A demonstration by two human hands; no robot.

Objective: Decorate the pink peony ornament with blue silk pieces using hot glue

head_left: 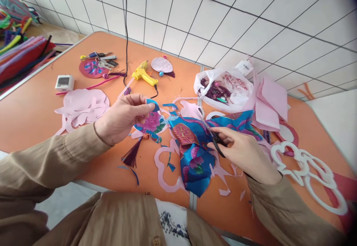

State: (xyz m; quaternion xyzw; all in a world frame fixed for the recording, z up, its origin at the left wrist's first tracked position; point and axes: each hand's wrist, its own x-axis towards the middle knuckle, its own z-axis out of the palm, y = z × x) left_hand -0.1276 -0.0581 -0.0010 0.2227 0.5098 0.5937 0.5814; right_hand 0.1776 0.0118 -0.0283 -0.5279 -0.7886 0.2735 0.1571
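My left hand [122, 116] pinches the edge of a round fabric-covered ornament [150, 122], pink and blue, with a dark purple tassel [131, 155] hanging from it. My right hand [242, 154] is closed round black scissors [216, 139], whose blades point toward the ornament over a piece of blue patterned silk fabric [195, 153] lying on the orange table [36, 108]. Pink paper offcuts [164, 171] lie around the fabric.
A yellow glue gun [143, 73] with its cord, keys [102, 59], a small white box [64, 83], pink cut shapes [82, 106], a white plastic bag [225, 90], pink sheets [272, 99] and white cloud-shaped cutouts [309, 171] lie on the table. Coloured pipe cleaners [19, 56] are piled at left.
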